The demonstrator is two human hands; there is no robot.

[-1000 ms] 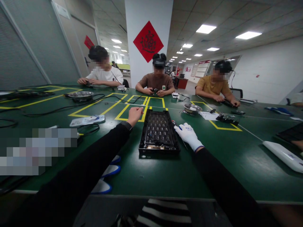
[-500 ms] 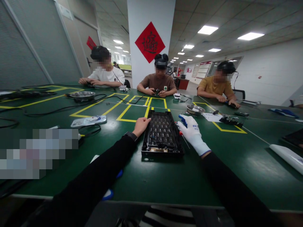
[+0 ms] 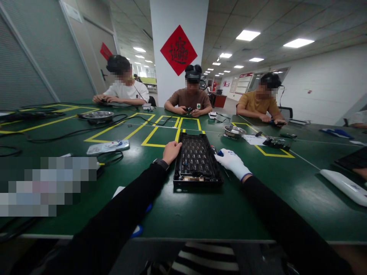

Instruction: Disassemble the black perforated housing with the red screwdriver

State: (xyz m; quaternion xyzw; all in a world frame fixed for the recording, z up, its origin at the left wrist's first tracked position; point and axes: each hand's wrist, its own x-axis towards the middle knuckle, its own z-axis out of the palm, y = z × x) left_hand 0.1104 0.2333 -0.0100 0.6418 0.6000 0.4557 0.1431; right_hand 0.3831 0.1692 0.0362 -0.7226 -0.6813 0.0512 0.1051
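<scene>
A black rectangular casing (image 3: 197, 184) lies on the green table in front of me, with rows of small shiny metal parts inside and a tan strip at its near end. My left hand (image 3: 172, 151), bare with a watch at the wrist, holds the casing's left edge, its fingers closed over the rim. To the right of the casing, my right hand (image 3: 231, 161) wears a white glove with blue fingertips. Its fingers are closed around a screwdriver (image 3: 212, 148) with a red and black handle, mostly covered by the glove; the thin shaft points toward me.
A clear packet (image 3: 108, 147) and black cables lie to the left. Metal bowls (image 3: 99, 115) (image 3: 234, 130) stand farther back. Black parts (image 3: 275, 143) and a long white object (image 3: 344, 186) are at right. Three people sit across the table, their hands on small items.
My gloved right hand has closed from a spread thumb and finger onto the screwdriver beside the casing. The left hand keeps its place on the rim. The view has shifted slightly.
</scene>
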